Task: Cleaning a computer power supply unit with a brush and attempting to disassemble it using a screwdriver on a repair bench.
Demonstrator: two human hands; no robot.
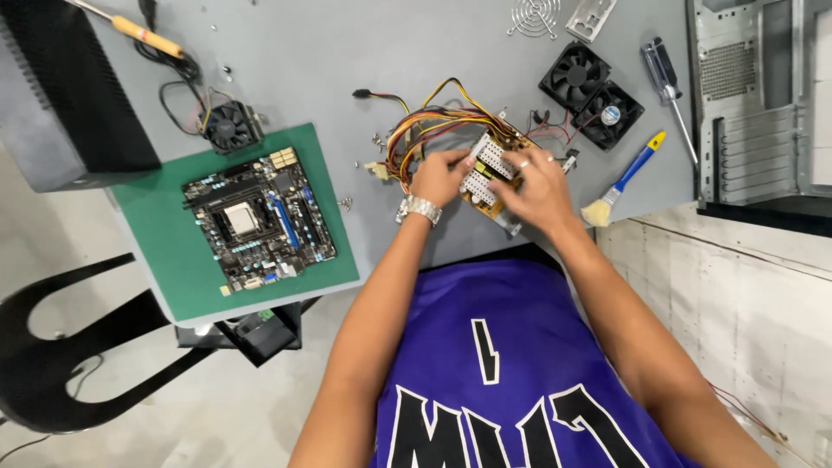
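Both your hands grip the power supply board (pixel 490 173) at the table's near edge.

Your left hand (pixel 439 176) and right hand (pixel 539 186) clamp its sides, seemingly lifted slightly; its coloured wires (pixel 425 121) trail away, motherboard (pixel 258 217) well to the left.

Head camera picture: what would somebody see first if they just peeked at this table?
First, the two hands in the middle: the left hand and right hand both grip a yellowish circuit board trailing a bundle of coloured wires. Next, the big motherboard on a green mat to the left. Two black fans lie at the upper right, near a blue-handled brush.
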